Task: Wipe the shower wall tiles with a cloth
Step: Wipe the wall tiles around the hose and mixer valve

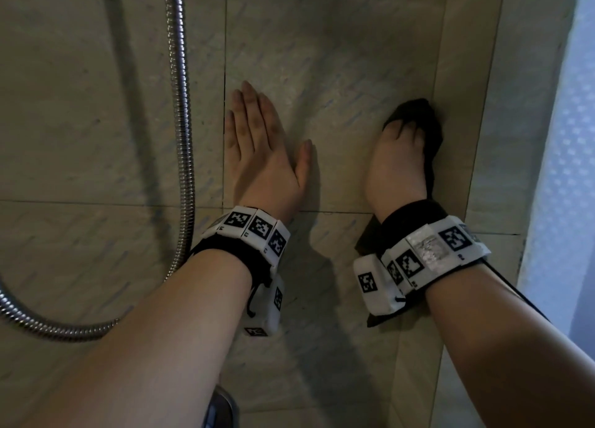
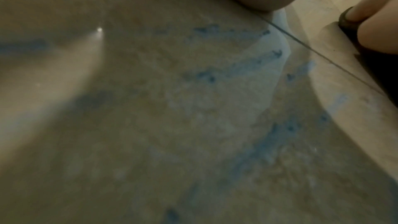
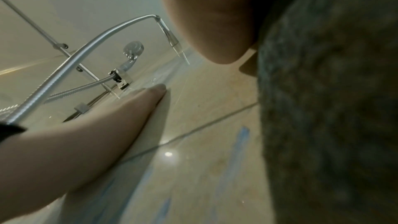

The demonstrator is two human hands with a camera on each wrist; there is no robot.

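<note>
1. The shower wall tiles [image 1: 338, 57] are seen filling the head view, beige with faint blue streaks and split by thin dark grout lines; a glossy sheen is shown in both wrist views.
2. A pale frosted panel [image 1: 566, 137] is seen along the right edge of the head view, beside the tiled corner strip.
3. A ribbed metal shower hose [image 1: 182, 105] is seen hanging down the wall to the left of the hands and looping away at the lower left; in the right wrist view a handheld shower head [image 3: 133, 50] is shown clipped to a slide rail [image 3: 43, 31].
4. The left hand [image 1: 260, 150] is laid flat on the wall, its fingers [image 1: 249, 108] straight and pressed together with the thumb held out to the side; nothing is held by it.
5. The right hand [image 1: 397, 163] is pressed to the wall near the corner, to the right of the left hand and apart from it, its fingers [image 1: 407, 131] curled over the cloth.
6. The dark cloth [image 1: 418, 118] is held between the right hand and the tile, bunched beyond the fingertips and trailing down the hand's right side.
7. White blocks with black square markers [image 1: 257, 228] are strapped round both wrists on black bands.
</note>
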